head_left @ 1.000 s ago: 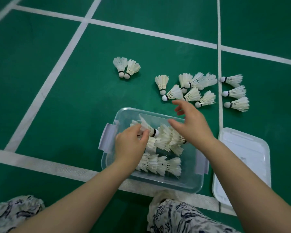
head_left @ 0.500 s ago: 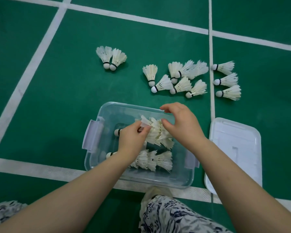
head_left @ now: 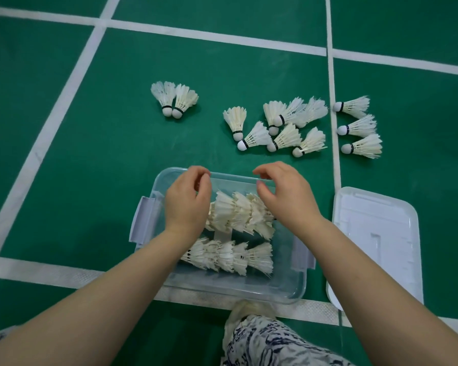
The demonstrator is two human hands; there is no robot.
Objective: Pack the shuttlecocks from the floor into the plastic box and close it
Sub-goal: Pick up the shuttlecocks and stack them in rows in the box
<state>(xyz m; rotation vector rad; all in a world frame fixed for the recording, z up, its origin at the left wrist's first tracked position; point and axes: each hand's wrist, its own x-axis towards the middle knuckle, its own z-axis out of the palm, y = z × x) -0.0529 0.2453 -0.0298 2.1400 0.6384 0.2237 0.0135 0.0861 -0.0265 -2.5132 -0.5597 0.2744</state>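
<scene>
The clear plastic box (head_left: 238, 289) stands open on the green floor in front of me. Two rows of white shuttlecocks lie nested inside: a far row (head_left: 239, 212) and a near row (head_left: 230, 256). My left hand (head_left: 187, 202) hovers over the box's far left part, fingers curled and holding nothing. Over the far right part is my right hand (head_left: 284, 194), fingers apart and empty. Several loose shuttlecocks (head_left: 280, 128) lie on the floor beyond the box, with a pair (head_left: 173, 99) further left and three (head_left: 358, 128) to the right of a white line.
The box's white lid (head_left: 376, 241) lies flat on the floor right of the box. White court lines (head_left: 333, 75) cross the green floor. My patterned trouser knee (head_left: 270, 342) is at the bottom, just below the box.
My left hand let go of the shuttlecock it was placing in the far row. Both hands have risen and moved toward the box's far rim, empty.
</scene>
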